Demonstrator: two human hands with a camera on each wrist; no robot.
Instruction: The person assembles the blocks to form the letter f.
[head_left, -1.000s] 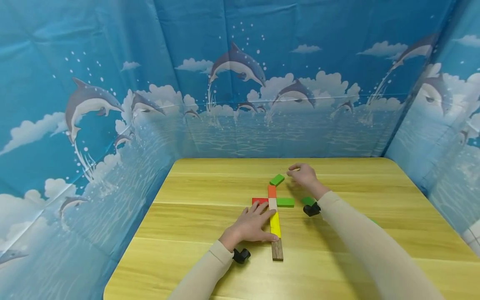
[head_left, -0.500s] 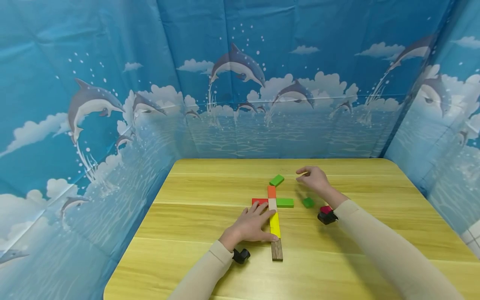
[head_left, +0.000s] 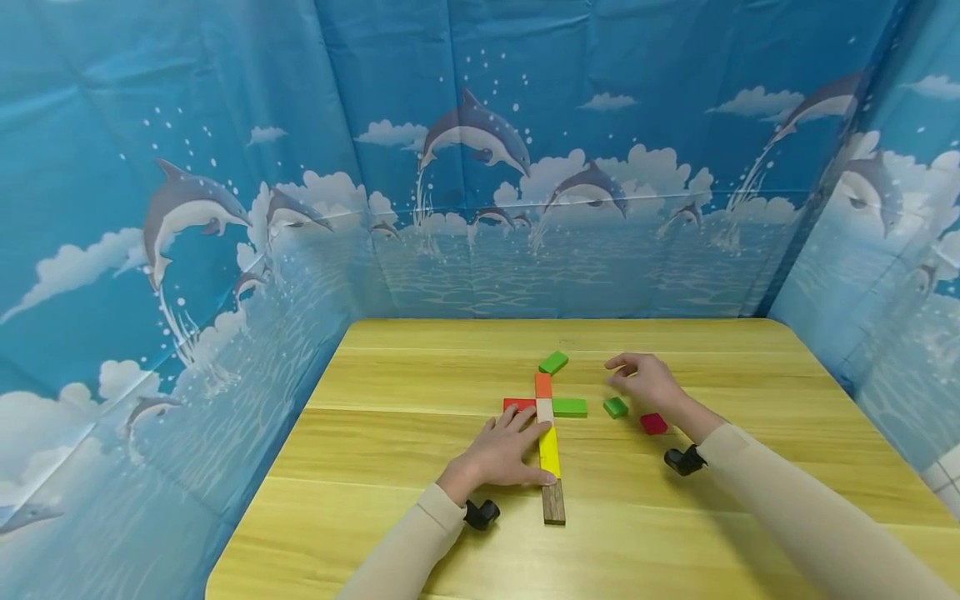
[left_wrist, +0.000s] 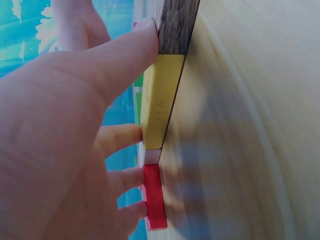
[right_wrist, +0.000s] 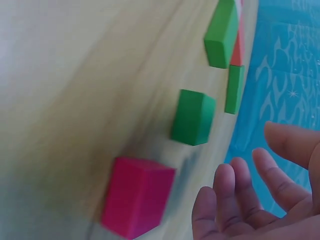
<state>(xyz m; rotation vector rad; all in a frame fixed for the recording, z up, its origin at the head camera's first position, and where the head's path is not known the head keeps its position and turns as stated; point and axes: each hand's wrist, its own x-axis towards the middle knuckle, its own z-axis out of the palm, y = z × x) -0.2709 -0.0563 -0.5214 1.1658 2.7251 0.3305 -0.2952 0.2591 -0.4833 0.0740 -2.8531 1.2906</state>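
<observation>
Wooden blocks lie in a cross on the table: an orange block (head_left: 543, 386), a pale block (head_left: 545, 410), a yellow block (head_left: 551, 457) and a brown wood-grain block (head_left: 553, 505) form the upright. A red block (left_wrist: 155, 200) and a green block (head_left: 570, 407) are its arms. Another green block (head_left: 553, 362) sits slanted by the orange one's far end. My left hand (head_left: 504, 454) rests spread on the cross, thumb at the brown-yellow joint, fingertips by the yellow, pale and red blocks. Holding nothing, my right hand (head_left: 647, 383) hovers above a loose small green block (right_wrist: 192, 117) and a crimson block (right_wrist: 137, 197).
The light wood-grain table (head_left: 375, 450) has rounded far corners. A blue dolphin-print curtain (head_left: 480, 275) surrounds its back and sides. Each wrist carries a small black camera mount, such as the right mount (head_left: 684, 461).
My right hand has moved right, away from the slanted green block, uncovering the small green and crimson blocks. My left hand and the cross stay put.
</observation>
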